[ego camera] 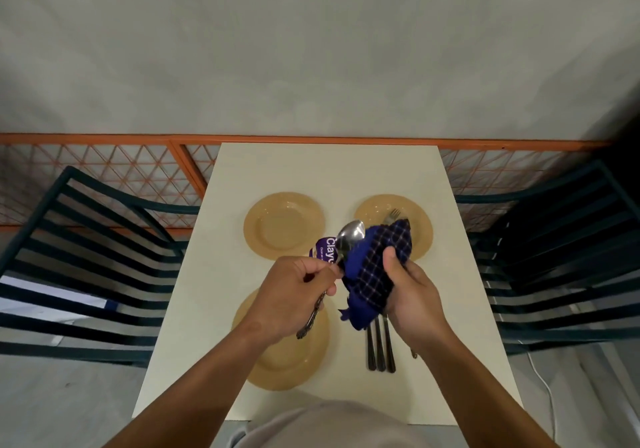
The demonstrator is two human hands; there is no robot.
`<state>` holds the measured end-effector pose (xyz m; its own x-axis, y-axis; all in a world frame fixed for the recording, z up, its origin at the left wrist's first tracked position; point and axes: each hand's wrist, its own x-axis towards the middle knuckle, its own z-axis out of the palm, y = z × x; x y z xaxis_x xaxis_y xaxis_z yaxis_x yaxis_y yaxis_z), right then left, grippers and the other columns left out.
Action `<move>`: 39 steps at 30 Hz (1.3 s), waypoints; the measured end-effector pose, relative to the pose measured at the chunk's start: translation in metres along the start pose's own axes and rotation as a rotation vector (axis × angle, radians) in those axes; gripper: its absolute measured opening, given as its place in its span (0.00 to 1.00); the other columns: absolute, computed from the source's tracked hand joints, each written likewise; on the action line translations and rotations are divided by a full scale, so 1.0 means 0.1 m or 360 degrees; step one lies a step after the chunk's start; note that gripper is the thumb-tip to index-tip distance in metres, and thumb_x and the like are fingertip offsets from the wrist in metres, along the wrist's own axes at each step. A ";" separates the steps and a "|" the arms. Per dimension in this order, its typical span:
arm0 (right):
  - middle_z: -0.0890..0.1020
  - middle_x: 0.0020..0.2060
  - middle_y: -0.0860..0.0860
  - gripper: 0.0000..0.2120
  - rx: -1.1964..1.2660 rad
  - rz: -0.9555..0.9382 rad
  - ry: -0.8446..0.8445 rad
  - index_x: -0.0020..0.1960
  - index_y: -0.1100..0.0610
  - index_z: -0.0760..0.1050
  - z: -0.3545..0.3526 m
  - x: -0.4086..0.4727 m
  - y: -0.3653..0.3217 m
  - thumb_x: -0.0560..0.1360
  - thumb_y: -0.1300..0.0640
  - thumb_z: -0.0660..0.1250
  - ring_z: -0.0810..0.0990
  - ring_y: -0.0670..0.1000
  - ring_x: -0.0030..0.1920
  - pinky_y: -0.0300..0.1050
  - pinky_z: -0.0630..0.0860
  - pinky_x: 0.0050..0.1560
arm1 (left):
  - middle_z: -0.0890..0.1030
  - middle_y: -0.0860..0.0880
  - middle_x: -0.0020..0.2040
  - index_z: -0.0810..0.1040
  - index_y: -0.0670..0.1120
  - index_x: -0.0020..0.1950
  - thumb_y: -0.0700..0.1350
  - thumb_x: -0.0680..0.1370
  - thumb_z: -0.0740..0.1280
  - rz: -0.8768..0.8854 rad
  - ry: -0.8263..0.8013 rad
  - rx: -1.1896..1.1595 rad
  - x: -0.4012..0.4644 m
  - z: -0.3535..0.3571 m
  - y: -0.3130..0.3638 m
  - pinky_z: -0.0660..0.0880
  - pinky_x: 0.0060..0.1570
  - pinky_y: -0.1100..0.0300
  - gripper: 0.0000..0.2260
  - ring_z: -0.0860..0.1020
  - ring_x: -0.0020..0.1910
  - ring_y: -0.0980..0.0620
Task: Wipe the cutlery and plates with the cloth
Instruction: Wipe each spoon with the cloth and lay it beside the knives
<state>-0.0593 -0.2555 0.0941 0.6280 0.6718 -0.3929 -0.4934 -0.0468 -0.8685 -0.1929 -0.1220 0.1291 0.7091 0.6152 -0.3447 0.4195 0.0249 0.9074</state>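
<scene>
head view, frame centre: left hand (294, 291) grips spoon (349, 236) by handle, bowl raised; right hand (412, 291) clutches blue checked cloth (377, 271) beside it, above cream table (311, 170) with three tan plates (284, 225).

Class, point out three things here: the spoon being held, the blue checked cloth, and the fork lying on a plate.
spoon (350, 236), head view, on its bowl.
blue checked cloth (375, 274), head view, on its middle fold.
fork (393, 214), head view, on its tines.

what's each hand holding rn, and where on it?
Left hand grips the spoon mid-handle, bowl up. Right hand holds the bunched cloth from its right side, thumb on top.
</scene>
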 end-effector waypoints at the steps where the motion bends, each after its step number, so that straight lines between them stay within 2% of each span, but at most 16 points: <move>1: 0.88 0.54 0.55 0.16 -0.0049 -0.0039 -0.0067 0.59 0.50 0.83 0.06 0.01 -0.03 0.79 0.43 0.66 0.87 0.57 0.57 0.61 0.80 0.62 | 0.82 0.52 0.32 0.85 0.45 0.40 0.42 0.82 0.68 0.0011 -0.0037 0.0038 -0.02 0.03 0.01 0.74 0.32 0.64 0.12 0.74 0.28 0.55; 4: 0.87 0.41 0.59 0.11 -0.0378 -0.0203 -0.0185 0.57 0.59 0.82 0.22 0.02 -0.08 0.85 0.53 0.64 0.86 0.56 0.38 0.50 0.84 0.43 | 0.81 0.52 0.30 0.82 0.45 0.35 0.37 0.80 0.67 0.0048 -0.0112 0.0151 -0.06 0.10 0.01 0.71 0.31 0.64 0.14 0.74 0.27 0.56; 7: 0.86 0.33 0.51 0.09 -0.0472 -0.0225 -0.0167 0.54 0.61 0.81 0.27 0.03 -0.10 0.85 0.59 0.63 0.83 0.49 0.29 0.37 0.80 0.33 | 0.81 0.52 0.31 0.82 0.45 0.37 0.37 0.81 0.66 0.0048 -0.0119 0.0219 -0.09 0.12 -0.03 0.71 0.31 0.63 0.13 0.74 0.27 0.56; 10: 0.86 0.34 0.51 0.11 -0.0723 -0.0312 -0.0152 0.51 0.60 0.81 0.23 0.10 -0.13 0.86 0.57 0.63 0.84 0.42 0.33 0.32 0.77 0.36 | 0.82 0.53 0.32 0.83 0.45 0.38 0.40 0.82 0.66 0.0007 -0.0117 0.0233 -0.10 0.11 -0.07 0.73 0.32 0.64 0.13 0.76 0.28 0.58; 13: 0.86 0.42 0.55 0.13 -0.0994 -0.0420 -0.0106 0.50 0.57 0.80 0.15 0.25 -0.10 0.86 0.51 0.62 0.85 0.51 0.43 0.47 0.81 0.46 | 0.84 0.52 0.35 0.85 0.45 0.41 0.43 0.82 0.67 0.0016 -0.0085 0.0276 -0.08 0.14 -0.07 0.75 0.34 0.64 0.12 0.77 0.29 0.58; 15: 0.85 0.43 0.51 0.12 -0.1124 -0.0497 -0.0051 0.52 0.55 0.80 0.08 0.33 -0.09 0.86 0.49 0.62 0.84 0.48 0.45 0.46 0.81 0.49 | 0.84 0.52 0.35 0.86 0.46 0.42 0.44 0.82 0.68 0.0004 -0.0059 0.0253 -0.05 0.17 -0.08 0.75 0.34 0.65 0.10 0.78 0.29 0.59; 19: 0.85 0.44 0.45 0.11 -0.1259 -0.0582 0.0093 0.56 0.51 0.80 -0.13 0.47 -0.13 0.86 0.48 0.61 0.83 0.43 0.45 0.39 0.78 0.46 | 0.84 0.54 0.35 0.86 0.50 0.43 0.45 0.82 0.69 -0.0044 -0.0039 0.0233 0.01 0.26 -0.14 0.74 0.32 0.69 0.09 0.77 0.28 0.59; 23: 0.83 0.53 0.50 0.11 -0.1274 -0.0315 0.0254 0.67 0.51 0.75 -0.57 0.56 -0.18 0.87 0.56 0.59 0.83 0.47 0.47 0.36 0.76 0.39 | 0.84 0.52 0.34 0.84 0.51 0.38 0.45 0.81 0.70 -0.0066 0.0050 0.0139 0.07 0.33 -0.24 0.74 0.31 0.66 0.11 0.76 0.28 0.58; 25: 0.81 0.57 0.46 0.26 -0.1209 -0.0201 0.0177 0.78 0.44 0.65 -0.73 0.47 -0.14 0.85 0.65 0.59 0.83 0.48 0.47 0.37 0.77 0.42 | 0.83 0.50 0.35 0.85 0.50 0.39 0.46 0.81 0.71 -0.0077 0.0088 0.0114 0.12 0.38 -0.29 0.74 0.31 0.65 0.10 0.75 0.29 0.57; 27: 0.78 0.59 0.40 0.38 -0.1226 -0.0179 0.0071 0.81 0.34 0.55 -0.85 0.38 -0.07 0.83 0.68 0.61 0.83 0.48 0.50 0.39 0.78 0.48 | 0.82 0.46 0.37 0.86 0.47 0.43 0.46 0.80 0.72 -0.0131 0.0098 0.0030 0.19 0.48 -0.36 0.75 0.31 0.64 0.07 0.74 0.29 0.57; 29: 0.82 0.56 0.46 0.38 -0.1224 -0.0070 -0.0038 0.71 0.25 0.62 -0.94 0.31 0.04 0.80 0.67 0.63 0.85 0.52 0.49 0.51 0.84 0.51 | 0.81 0.48 0.39 0.87 0.45 0.49 0.45 0.80 0.72 -0.0227 0.0081 -0.0091 0.26 0.59 -0.42 0.78 0.33 0.63 0.05 0.77 0.29 0.57; 32: 0.84 0.44 0.50 0.12 -0.1203 0.0073 -0.0174 0.53 0.36 0.80 -1.00 0.21 0.18 0.78 0.53 0.68 0.86 0.56 0.43 0.63 0.85 0.49 | 0.84 0.48 0.45 0.86 0.45 0.54 0.44 0.81 0.70 -0.0358 -0.0036 -0.0172 0.39 0.80 -0.54 0.81 0.37 0.61 0.06 0.82 0.34 0.54; 33: 0.84 0.41 0.50 0.04 -0.1204 0.0092 -0.0211 0.49 0.42 0.83 -1.01 0.18 0.22 0.78 0.47 0.68 0.85 0.55 0.40 0.62 0.84 0.48 | 0.84 0.47 0.46 0.86 0.45 0.55 0.42 0.82 0.70 -0.0392 -0.0075 -0.0198 0.43 0.87 -0.59 0.82 0.39 0.59 0.06 0.84 0.35 0.53; 35: 0.82 0.36 0.55 0.13 -0.1300 0.0101 -0.0282 0.42 0.48 0.83 -1.07 0.17 0.30 0.81 0.44 0.68 0.81 0.50 0.35 0.60 0.81 0.46 | 0.86 0.45 0.49 0.85 0.44 0.56 0.40 0.82 0.68 -0.0471 -0.0141 -0.0240 0.50 1.02 -0.66 0.85 0.43 0.54 0.06 0.87 0.40 0.49; 37: 0.82 0.34 0.55 0.16 -0.1281 0.0156 -0.0362 0.37 0.46 0.82 -1.15 0.19 0.36 0.82 0.46 0.67 0.77 0.47 0.33 0.52 0.77 0.43 | 0.86 0.42 0.52 0.84 0.43 0.57 0.38 0.83 0.67 -0.0567 -0.0213 -0.0290 0.57 1.20 -0.72 0.85 0.46 0.53 0.07 0.87 0.46 0.44; 39: 0.83 0.33 0.49 0.14 -0.1194 0.0254 -0.0405 0.39 0.43 0.84 -1.22 0.21 0.37 0.83 0.50 0.68 0.79 0.44 0.34 0.41 0.76 0.43 | 0.86 0.43 0.53 0.84 0.43 0.58 0.38 0.82 0.67 -0.0636 -0.0276 -0.0319 0.64 1.37 -0.76 0.84 0.43 0.57 0.07 0.87 0.47 0.46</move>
<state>0.0093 -0.3336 0.0168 0.3832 0.7587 -0.5268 0.0267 -0.5792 -0.8147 -0.1021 -0.1926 0.0051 0.6056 0.3862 -0.6958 0.5731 0.3949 0.7180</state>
